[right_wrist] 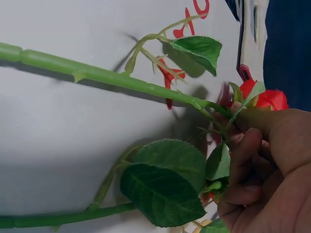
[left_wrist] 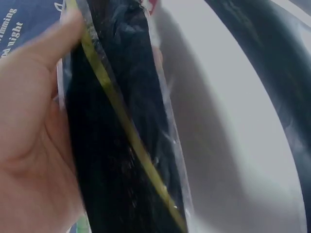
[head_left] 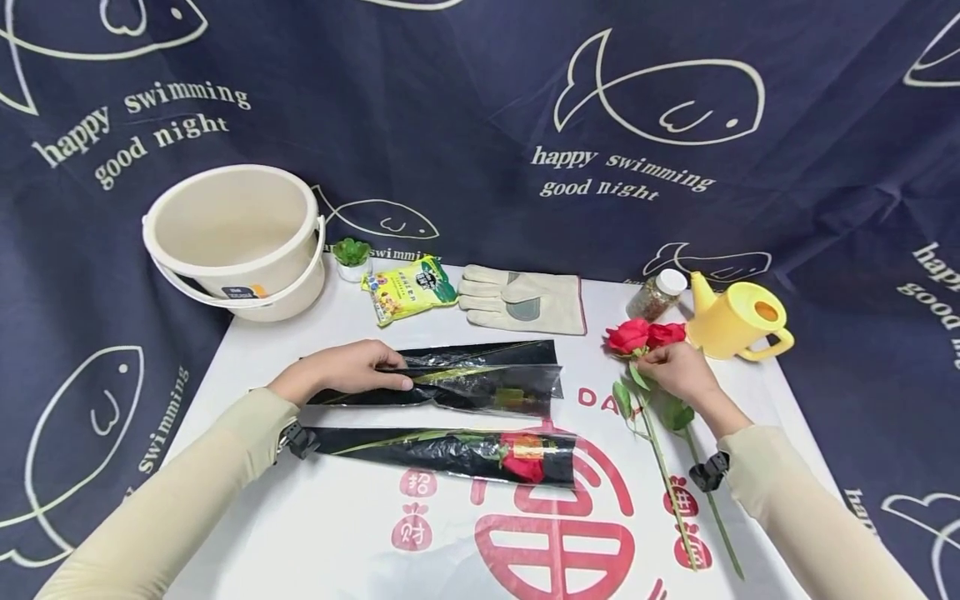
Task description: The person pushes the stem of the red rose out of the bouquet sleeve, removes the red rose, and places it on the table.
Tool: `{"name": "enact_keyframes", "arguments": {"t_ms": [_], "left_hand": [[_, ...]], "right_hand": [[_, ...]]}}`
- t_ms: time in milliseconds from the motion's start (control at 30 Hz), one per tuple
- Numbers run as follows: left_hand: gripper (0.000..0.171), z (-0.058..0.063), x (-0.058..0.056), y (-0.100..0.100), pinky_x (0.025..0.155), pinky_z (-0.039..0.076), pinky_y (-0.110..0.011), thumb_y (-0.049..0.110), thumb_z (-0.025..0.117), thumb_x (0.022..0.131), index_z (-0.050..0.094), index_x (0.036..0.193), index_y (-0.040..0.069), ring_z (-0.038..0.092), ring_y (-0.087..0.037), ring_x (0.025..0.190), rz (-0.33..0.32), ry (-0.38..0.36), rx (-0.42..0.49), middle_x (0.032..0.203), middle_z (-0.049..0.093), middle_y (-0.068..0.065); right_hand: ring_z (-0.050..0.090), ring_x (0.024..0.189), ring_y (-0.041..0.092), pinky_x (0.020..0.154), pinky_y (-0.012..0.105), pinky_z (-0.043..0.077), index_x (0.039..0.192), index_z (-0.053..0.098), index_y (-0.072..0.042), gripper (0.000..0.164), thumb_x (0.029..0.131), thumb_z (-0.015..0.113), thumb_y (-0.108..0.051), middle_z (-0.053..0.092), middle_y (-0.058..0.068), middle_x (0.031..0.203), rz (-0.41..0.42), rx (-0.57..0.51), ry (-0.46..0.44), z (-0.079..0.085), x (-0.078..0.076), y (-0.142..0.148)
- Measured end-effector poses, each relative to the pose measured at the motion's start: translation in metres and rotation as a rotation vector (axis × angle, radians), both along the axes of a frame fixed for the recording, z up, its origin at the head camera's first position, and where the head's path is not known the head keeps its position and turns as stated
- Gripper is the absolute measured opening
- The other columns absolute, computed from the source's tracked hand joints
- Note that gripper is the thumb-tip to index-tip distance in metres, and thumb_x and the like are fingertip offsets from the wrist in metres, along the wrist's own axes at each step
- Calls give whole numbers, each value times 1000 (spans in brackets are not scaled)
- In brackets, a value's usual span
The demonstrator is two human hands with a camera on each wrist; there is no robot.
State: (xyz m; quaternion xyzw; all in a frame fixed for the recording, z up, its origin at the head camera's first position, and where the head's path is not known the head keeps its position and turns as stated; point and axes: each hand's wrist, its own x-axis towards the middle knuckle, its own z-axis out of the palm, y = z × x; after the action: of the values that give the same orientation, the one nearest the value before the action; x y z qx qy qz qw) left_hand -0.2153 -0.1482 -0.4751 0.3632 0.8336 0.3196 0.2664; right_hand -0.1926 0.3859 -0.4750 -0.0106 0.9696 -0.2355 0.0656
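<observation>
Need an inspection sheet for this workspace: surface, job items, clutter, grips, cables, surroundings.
surface: white, red-printed table.
job items: two loose roses at right; upper sleeve; lower sleeve lying flat, red bloom inside.
clutter: bucket, plant, packet, gloves, jar, watering can, all toward the far side.
grips: left grip holds the upper sleeve; right grip pinches a stem near its bloom.
cables: nothing seen.
surroundings: dark blue, fish-printed fabric behind.

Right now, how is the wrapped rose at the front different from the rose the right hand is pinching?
The wrapped rose is inside a black-and-clear sleeve; the pinched rose is bare.
The wrapped rose lies crosswise, flower to the right; the pinched rose's flower points toward the back.
Both have a red flower and a greenish stem.
</observation>
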Motion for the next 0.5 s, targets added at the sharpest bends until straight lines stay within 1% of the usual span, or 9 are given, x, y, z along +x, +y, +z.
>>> {"name": "enact_keyframes", "arguments": {"t_ms": [67,133,200,267,367,500], "left_hand": [[23,-2,0,0,74,46,-33,40,57,93,67,98,21,56,-6,75,20,38,-2,88,64,8],[23,-3,-1,1,78,46,-34,36,57,93,66,104,18,58,-6,82,53,95,-14,92,64,9],[23,-4,-1,3,82,46,-35,35,60,92,65,109,20,58,-6,88,99,155,-43,96,63,12],[20,-5,0,5,78,47,-36,35,61,91,65,107,22,59,-6,84,136,207,-81,92,63,14],[15,-4,1,8,76,47,-37,38,61,90,67,101,28,59,-6,84,177,286,-153,90,62,17],[16,-3,4,14,76,48,-39,39,60,90,70,99,29,59,-10,89,179,369,-223,95,62,15]], "right_hand": [[48,62,17,54,32,38,86,75,-6,19,84,70,-24,69,4,79,-6,2,-11,-1,0,0],[49,62,17,54,32,38,87,75,-5,19,84,70,-24,69,5,79,-10,7,-21,-3,1,0],[49,62,17,55,32,38,87,75,-5,20,85,70,-24,69,5,79,-18,17,-27,-4,1,0],[50,63,18,55,31,39,88,75,-5,21,85,70,-25,69,5,79,-26,22,-25,-5,1,-1],[51,62,18,53,31,39,87,75,-6,22,84,70,-27,69,4,78,-42,41,-7,-6,1,-1],[51,63,18,53,31,38,88,75,-5,23,83,72,-27,69,5,78,-55,64,15,-5,1,1]]}}
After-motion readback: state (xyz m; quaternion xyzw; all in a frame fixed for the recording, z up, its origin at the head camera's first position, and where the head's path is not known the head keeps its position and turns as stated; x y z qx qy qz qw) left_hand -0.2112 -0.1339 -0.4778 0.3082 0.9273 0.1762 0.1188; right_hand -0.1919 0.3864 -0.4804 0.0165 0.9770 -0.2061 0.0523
